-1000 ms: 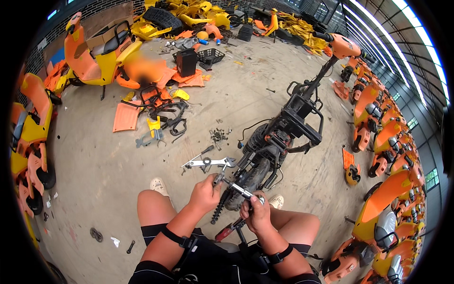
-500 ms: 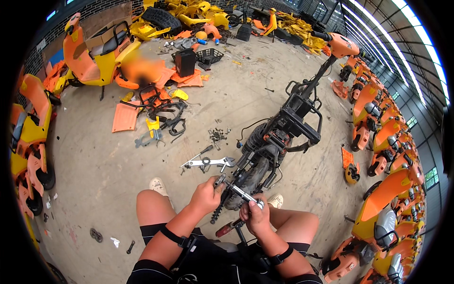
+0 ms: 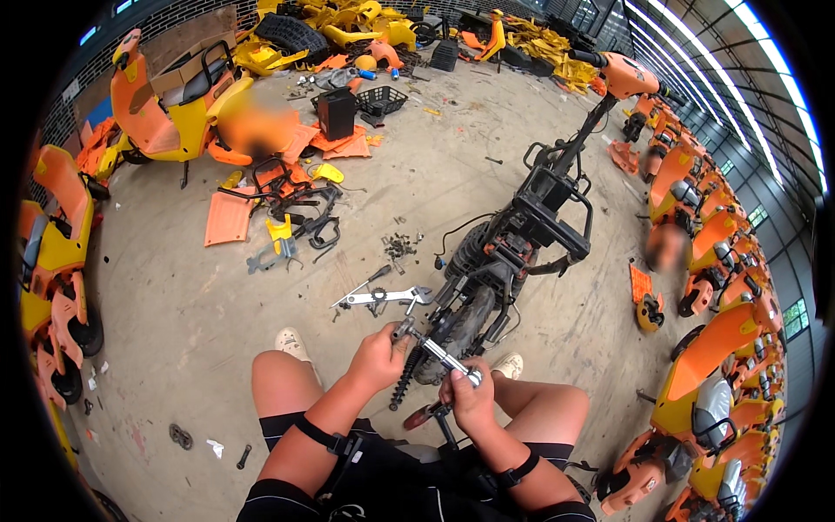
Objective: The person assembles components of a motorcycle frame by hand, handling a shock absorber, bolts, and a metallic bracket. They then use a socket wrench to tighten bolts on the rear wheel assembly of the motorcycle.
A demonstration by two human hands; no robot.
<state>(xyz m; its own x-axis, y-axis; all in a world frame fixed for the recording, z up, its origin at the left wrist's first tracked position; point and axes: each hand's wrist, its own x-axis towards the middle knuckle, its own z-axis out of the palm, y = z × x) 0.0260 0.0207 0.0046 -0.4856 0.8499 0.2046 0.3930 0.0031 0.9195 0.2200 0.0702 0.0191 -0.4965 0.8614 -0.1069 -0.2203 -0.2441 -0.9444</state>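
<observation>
A ratchet is gripped by both fists near the scooter's rear wheel: its head is steadied by the left hand, and its handle end is closed in the right hand for leverage.

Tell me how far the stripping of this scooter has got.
Done: the scooter frame stands bare, with orange panels and loose bolts on the floor. In hand: the left hand and right hand work a ratchet wrench by the rear wheel. Left: wheel and spring remain mounted.
</observation>
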